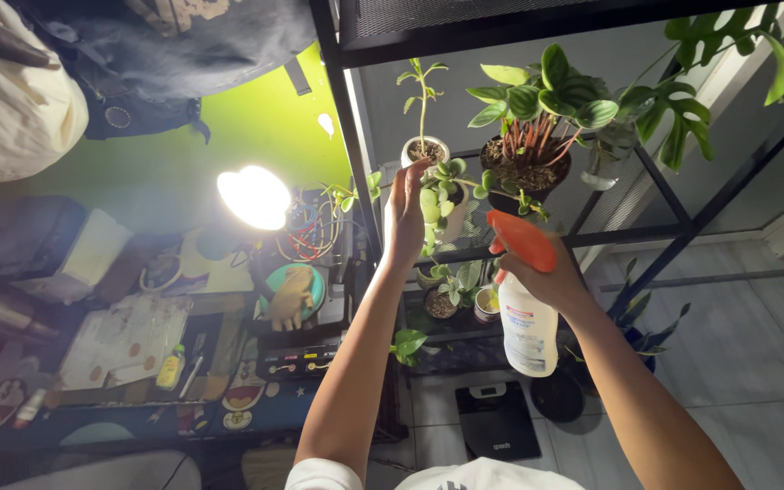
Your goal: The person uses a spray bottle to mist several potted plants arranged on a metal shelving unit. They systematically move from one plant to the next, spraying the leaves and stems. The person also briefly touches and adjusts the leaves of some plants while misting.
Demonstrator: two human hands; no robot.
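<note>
Overhead, right hand grips spray bottle — left hand touches trailing plant

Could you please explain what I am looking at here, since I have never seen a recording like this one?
This is a single picture from a camera worn on a person's head, looking down along their own bare arms; there is no machine. The right hand holds a white spray bottle with an orange trigger head, aimed at the plants. The left hand reaches up and touches the leaves of a trailing plant on a black metal shelf. A small white pot and a dark pot of leafy plants stand on that shelf. To the left, a bright lamp shines over a cluttered desk.
</note>
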